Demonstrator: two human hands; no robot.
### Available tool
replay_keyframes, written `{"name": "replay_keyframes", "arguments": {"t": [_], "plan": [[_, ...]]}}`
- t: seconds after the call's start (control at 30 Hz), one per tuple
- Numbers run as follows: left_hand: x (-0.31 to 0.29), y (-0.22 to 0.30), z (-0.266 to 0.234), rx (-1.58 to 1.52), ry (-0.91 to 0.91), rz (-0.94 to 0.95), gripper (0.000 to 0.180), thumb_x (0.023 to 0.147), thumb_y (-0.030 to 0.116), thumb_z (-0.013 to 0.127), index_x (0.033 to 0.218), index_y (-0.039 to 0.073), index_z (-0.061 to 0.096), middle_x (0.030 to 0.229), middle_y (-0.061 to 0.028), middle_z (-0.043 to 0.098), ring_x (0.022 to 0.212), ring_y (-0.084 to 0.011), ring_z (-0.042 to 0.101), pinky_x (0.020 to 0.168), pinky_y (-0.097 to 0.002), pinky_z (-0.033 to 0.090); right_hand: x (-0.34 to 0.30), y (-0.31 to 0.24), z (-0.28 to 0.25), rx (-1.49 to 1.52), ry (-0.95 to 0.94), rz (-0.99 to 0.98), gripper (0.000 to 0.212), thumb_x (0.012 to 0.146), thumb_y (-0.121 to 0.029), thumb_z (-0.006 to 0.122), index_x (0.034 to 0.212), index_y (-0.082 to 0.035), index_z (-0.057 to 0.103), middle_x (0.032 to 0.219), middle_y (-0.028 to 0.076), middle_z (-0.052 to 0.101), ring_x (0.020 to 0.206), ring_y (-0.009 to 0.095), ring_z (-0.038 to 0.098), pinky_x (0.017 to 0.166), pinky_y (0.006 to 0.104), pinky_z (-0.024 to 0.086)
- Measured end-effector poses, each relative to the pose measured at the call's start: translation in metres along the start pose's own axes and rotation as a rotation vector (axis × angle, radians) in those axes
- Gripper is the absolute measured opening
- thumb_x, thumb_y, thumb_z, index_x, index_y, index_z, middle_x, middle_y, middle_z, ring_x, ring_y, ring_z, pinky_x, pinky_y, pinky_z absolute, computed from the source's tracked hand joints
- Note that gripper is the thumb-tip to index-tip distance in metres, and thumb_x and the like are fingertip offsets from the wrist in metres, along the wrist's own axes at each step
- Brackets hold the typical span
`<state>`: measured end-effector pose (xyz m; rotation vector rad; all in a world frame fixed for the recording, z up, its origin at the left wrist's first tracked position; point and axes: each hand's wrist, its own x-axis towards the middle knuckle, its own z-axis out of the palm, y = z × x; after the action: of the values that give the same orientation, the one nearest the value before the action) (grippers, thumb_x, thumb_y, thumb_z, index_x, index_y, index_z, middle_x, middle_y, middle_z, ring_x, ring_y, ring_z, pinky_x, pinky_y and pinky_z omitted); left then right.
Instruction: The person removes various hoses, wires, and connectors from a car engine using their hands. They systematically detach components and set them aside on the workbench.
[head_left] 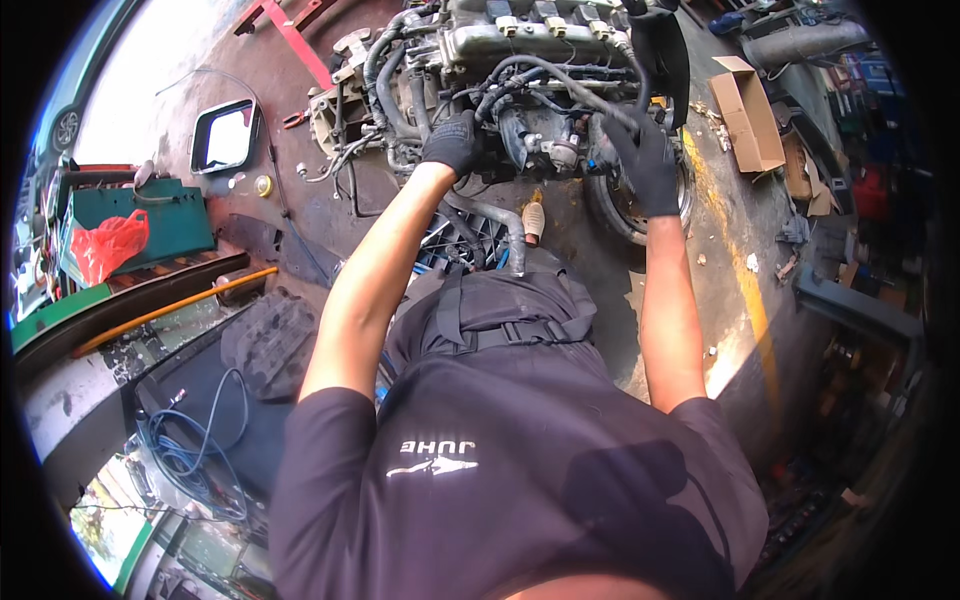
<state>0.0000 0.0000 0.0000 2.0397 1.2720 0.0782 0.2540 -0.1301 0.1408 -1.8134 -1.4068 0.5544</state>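
Observation:
A car engine (545, 42) with hoses and wiring along its side stands in front of me at the top of the view. My left hand (452, 145), in a dark work glove, is closed against its left part, beside a thick grey hose (418, 105). What those fingers hold is hidden. My right hand (648, 165), also gloved, reaches up to the right part of the engine. Its fingers are apart, close to a long black hose (560, 72) that curves across the engine's side. Whether they touch the hose is hard to tell.
A wheel (625, 215) lies under the engine's right side. An open cardboard box (748, 118) sits to the right, past a yellow floor line (735, 245). At left are a drip tray (224, 137), a green toolbox (170, 215) with a red plastic bag (108, 243), and coiled blue hose (185, 450).

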Motion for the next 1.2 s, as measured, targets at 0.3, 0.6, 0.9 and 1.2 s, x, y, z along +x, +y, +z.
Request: {"name": "replay_keyframes", "arguments": {"t": [0.3,0.6,0.9,1.2], "plan": [[-0.003,-0.012,-0.028,-0.617,0.711,0.145,0.052,0.081,0.021,0.065,0.127,0.0,0.05,0.115,-0.0214,0.06,0.106,-0.034,0.059,0.095,-0.0407,0.045,0.168,-0.114,0.058,-0.172,-0.008,-0.857,0.051,0.078,0.0,0.065,0.127,-0.01,0.057,0.13,0.019,0.057,0.119,0.033,0.056,0.097,0.0412,0.047],[0.003,-0.062,-0.025,-1.285,0.301,0.016,0.039,0.092,0.011,0.061,0.128,0.0,0.052,0.114,-0.0109,0.063,0.096,-0.0162,0.062,0.081,-0.0281,0.053,0.201,-0.09,0.147,-0.197,-0.109,-0.633,0.038,0.087,-0.014,0.058,0.125,-0.016,0.059,0.112,0.016,0.066,0.102,0.035,0.063,0.088,0.0437,0.05],[-0.012,-0.018,-0.052,-0.479,0.431,0.022,0.043,0.083,0.018,0.055,0.124,0.003,0.056,0.119,-0.024,0.061,0.112,-0.0388,0.058,0.099,-0.0413,0.044,0.094,-0.026,0.152,-0.468,-0.29,-0.634,0.023,0.081,-0.014,0.06,0.103,-0.009,0.065,0.103,0.014,0.065,0.095,0.036,0.061,0.089,0.0439,0.048],[-0.006,-0.005,-0.037,-0.021,0.329,-0.147,0.053,0.093,0.033,0.049,0.132,-0.001,0.04,0.141,-0.0313,0.039,0.1,-0.0445,0.062,0.087,-0.0531,0.048,0.094,-0.021,0.156,-0.48,-0.391,-0.593,0.039,0.079,-0.024,0.062,0.116,-0.011,0.057,0.113,0.013,0.061,0.108,0.033,0.054,0.1,0.0446,0.034]]}}
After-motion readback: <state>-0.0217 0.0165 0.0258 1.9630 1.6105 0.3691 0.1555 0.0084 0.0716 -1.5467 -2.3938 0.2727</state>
